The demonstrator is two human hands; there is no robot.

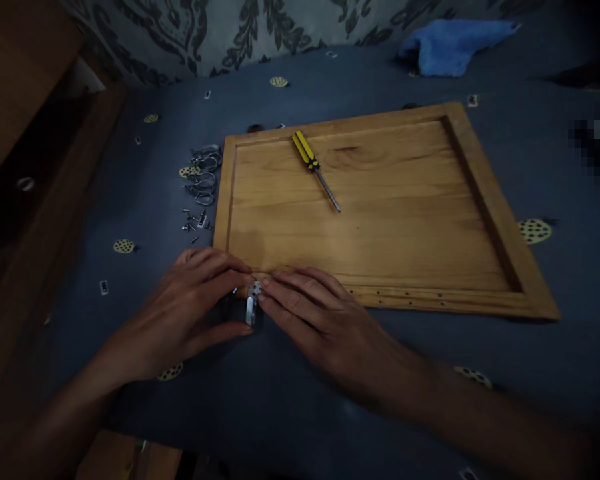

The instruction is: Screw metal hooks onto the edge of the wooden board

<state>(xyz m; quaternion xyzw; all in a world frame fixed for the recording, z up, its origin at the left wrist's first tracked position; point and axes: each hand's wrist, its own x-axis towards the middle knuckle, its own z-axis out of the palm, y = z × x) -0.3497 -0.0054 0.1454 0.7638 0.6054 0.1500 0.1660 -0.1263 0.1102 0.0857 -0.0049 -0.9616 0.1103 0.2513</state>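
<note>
A small shiny metal bracket (251, 308) sits at the near left corner of a framed wooden panel (355, 247), partly hidden by fingers. My left hand (195, 303) pinches it from the left, with the thumb at its lower end and the forefinger by its top. My right hand (320, 313) lies over the panel's near edge with its fingers stretched out, the fingertips touching the bracket's right side; its thumb is hidden. Small dark holes run along the near rail, right of this hand. A yellow and black screwdriver (314, 163) rests on the panel, tip pointing toward me.
Several curved metal pieces (203, 177) lie left of the panel, with loose screws (194, 220) nearer to me. A blue cloth (447, 47) is at the far right. Brown wooden furniture (35, 200) borders the left side. The patterned blue sheet (140, 160) lies under everything.
</note>
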